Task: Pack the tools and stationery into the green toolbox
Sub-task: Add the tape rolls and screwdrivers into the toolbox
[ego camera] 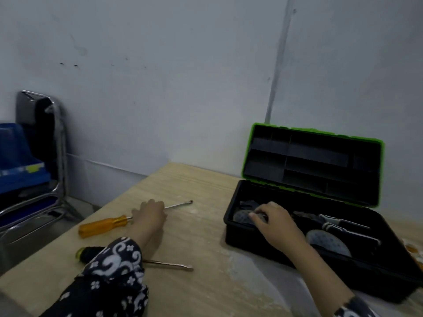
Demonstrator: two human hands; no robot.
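The green toolbox [231, 227] stands open on the right of the table, its black lid with a green rim upright. Inside lie pliers [329, 221] and grey dotted items [329, 242]. My right hand [273, 219] reaches into the box's left end, fingers curled on a small dark grey item I cannot identify. My left hand [150, 213] rests over the metal shaft of an orange-handled screwdriver [103, 226], fingers closing on it. A second screwdriver [169, 264] with a black and yellow handle lies nearer me, partly hidden under my patterned left sleeve.
The wooden table [206, 282] meets a grey wall behind. A metal-framed chair [57, 138] holding a blue box [18, 161] stands to the left, beyond the table edge. An orange-patterned thing [414, 250] peeks out right of the toolbox.
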